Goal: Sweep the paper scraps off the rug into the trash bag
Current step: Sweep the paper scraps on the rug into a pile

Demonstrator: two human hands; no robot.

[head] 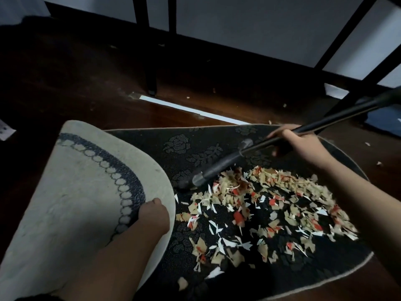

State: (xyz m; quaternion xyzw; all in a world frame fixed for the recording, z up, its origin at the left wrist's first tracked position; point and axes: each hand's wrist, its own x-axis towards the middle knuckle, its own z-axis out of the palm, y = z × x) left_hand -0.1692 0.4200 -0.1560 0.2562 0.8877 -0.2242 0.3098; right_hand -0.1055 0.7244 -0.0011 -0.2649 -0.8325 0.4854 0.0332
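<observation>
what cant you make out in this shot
Head view:
- Trash bag: nowhere in frame.
- Broom head: dark and blurred against the rug.
- Left hand fingers: tucked behind the folded-up rug edge.
- Right hand fingertips: wrapped under the handle.
- Paper scraps at right: motion-blurred.

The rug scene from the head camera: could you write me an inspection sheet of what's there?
Surface: dark wooden floor under a dark flower-patterned rug.
Job's things: paper scraps piled on the rug; the rug's folded-up edge shows a pale underside; the tool has its dark head at the pile; no trash bag seen.
Clutter: stray scraps on the floor.
Grippers: left hand holds the folded edge; right hand grips the tool's handle.
Cables: nothing seen.
Surroundings: black furniture legs, pale wall behind.
</observation>
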